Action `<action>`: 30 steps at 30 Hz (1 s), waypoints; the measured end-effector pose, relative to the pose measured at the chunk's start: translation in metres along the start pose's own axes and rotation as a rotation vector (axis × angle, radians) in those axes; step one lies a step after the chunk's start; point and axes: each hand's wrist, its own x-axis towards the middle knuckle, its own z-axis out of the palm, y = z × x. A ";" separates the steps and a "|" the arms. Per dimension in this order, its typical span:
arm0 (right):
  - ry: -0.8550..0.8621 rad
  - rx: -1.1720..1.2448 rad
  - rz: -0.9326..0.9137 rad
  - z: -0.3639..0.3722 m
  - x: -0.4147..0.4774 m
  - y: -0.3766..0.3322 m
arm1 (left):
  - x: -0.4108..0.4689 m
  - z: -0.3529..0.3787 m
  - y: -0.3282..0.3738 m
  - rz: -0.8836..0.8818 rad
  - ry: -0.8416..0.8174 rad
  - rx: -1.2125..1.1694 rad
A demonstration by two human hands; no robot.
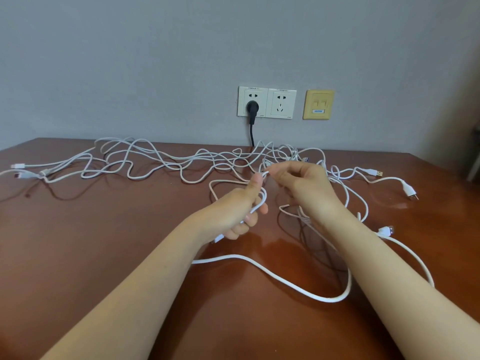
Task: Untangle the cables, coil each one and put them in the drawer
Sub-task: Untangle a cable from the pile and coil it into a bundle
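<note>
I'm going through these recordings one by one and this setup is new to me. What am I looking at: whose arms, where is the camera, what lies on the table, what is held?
There is no machine here: a person works with bare hands. The single picture comes from a wide-angle camera worn on the head, looking forward and down. The left hand has its fingers curled round loops of a thin white cable. The right hand pinches a strand of it beside the left thumb. On the brown table lies a tangle of white cables, and a thicker white cable curves nearest the camera. A black plug sits in a wall socket. No drawer is in view.
</note>
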 end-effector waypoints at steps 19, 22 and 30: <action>0.041 -0.173 -0.020 0.022 -0.009 0.011 | 0.005 -0.004 -0.004 0.174 0.275 -0.127; 0.039 -0.265 -0.080 0.026 -0.013 0.011 | 0.008 -0.003 -0.005 0.186 0.353 -0.053; -0.050 -0.296 -0.158 0.034 -0.020 0.012 | 0.007 -0.003 -0.005 0.297 0.594 0.042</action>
